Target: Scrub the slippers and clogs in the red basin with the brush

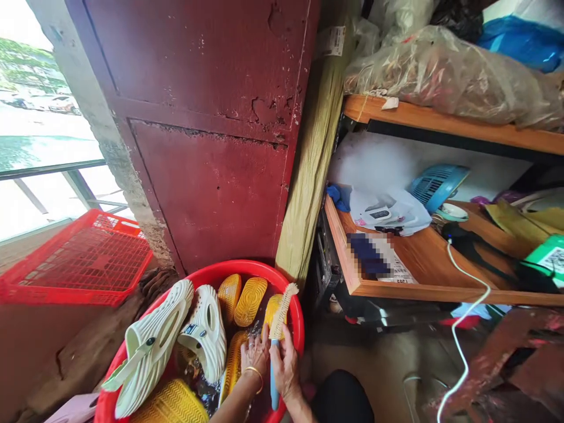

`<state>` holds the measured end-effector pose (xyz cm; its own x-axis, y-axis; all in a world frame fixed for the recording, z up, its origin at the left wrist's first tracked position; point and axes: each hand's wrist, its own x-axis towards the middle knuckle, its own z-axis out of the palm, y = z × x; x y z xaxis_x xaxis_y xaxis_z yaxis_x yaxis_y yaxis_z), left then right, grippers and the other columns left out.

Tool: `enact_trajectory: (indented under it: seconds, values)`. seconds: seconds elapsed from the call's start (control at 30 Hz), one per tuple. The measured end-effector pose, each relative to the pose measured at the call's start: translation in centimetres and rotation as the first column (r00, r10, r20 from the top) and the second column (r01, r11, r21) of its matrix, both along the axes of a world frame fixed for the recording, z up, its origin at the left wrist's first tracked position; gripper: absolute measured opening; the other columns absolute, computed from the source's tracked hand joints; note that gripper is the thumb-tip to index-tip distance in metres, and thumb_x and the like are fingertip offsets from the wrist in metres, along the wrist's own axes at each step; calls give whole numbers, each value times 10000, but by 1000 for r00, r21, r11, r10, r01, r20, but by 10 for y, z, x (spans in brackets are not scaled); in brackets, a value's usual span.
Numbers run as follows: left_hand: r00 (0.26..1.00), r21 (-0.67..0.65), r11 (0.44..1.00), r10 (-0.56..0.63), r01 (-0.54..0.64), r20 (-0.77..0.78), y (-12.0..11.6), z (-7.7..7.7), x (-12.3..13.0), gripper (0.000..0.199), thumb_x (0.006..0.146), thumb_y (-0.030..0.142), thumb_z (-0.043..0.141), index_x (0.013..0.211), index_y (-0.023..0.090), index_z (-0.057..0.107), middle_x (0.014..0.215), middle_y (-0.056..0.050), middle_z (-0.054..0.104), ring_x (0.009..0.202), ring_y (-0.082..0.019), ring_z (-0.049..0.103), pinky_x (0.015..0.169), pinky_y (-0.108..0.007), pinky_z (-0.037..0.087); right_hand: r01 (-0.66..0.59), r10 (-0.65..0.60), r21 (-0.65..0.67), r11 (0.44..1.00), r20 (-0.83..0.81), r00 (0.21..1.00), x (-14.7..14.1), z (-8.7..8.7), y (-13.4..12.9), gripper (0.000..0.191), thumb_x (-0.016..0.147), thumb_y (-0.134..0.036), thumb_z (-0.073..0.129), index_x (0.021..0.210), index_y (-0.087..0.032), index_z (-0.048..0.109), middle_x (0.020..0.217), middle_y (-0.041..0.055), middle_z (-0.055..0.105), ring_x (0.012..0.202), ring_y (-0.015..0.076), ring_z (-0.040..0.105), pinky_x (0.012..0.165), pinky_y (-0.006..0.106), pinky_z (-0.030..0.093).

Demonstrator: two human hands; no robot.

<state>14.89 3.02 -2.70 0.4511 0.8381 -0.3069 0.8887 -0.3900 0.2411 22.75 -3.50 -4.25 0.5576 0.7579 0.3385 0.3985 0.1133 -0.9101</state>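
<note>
Over a red plastic basin [296, 305] of dark water, my right hand [287, 365] grips a scrub brush [275, 367] by its blue handle. Its long pale bristle head points up and away, across a yellow-soled shoe [269, 306]. Beside it my left hand [255, 354], with a gold bangle at the wrist, has its fingers curled at that shoe's near end; the fingertips are partly hidden. Two white clogs [209, 335] lie at the basin's left side, one propped on the rim. Several other yellow soles [251, 301] face up in the water.
A red plastic crate [88, 258] sits on the left. Behind the basin stand a maroon metal door [211, 188] and a tall wrapped roll [312, 158]. At right, a wooden shelf [423, 291] carries a blue fan [440, 185] and bags; a white cable [467, 317] hangs down from it.
</note>
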Motion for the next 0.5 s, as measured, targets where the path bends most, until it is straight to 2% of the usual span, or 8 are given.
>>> enact_trajectory:
  seconds: [0.07,0.17,0.3,0.4,0.43,0.5]
  values:
    - [995,-39,997,76,-73,61,6,-3,-3,695,974,245,372,1636,70,251,1608,-285,424,1487,-371,428,1193,-605,285,14,-14,4,1000,14,1000,-1,0,0,540,990,-454,476,1461,-213,586,1066,105,780,1013,275,744,849,363,627]
    - [968,-93,978,200,-188,150,12,-9,-4,798,973,350,428,1659,89,116,1688,-286,258,1533,-348,359,1178,-596,325,41,-42,16,999,50,998,-1,-1,1,528,980,-441,493,1446,-217,601,1094,103,779,1028,270,742,828,339,630]
    - [952,-62,961,277,-271,127,8,-14,4,722,991,288,369,1660,124,152,1727,-254,152,1590,-343,220,1172,-611,330,58,-62,38,998,92,994,-1,-2,1,516,969,-410,511,1433,-207,613,1119,106,776,1039,262,741,837,325,626]
    - [926,-52,942,335,-331,177,7,-10,7,691,972,194,346,1644,98,216,1716,-267,183,1550,-358,321,1160,-577,364,28,-34,53,998,112,993,-1,0,1,523,964,-388,512,1437,-190,609,1094,108,780,1021,256,743,869,332,618]
    - [903,-74,935,355,-348,241,9,-7,5,705,953,192,393,1631,70,244,1697,-286,226,1526,-362,367,1161,-549,374,20,-26,52,998,116,993,-1,2,1,527,963,-383,511,1440,-183,606,1095,113,779,1021,255,742,883,336,614]
    - [812,-186,916,401,-355,425,18,3,-1,745,876,213,541,1567,7,353,1613,-322,379,1472,-366,444,1165,-492,387,13,-17,31,999,118,993,-1,5,1,537,963,-379,509,1454,-177,592,1112,119,773,1033,256,737,909,346,605]
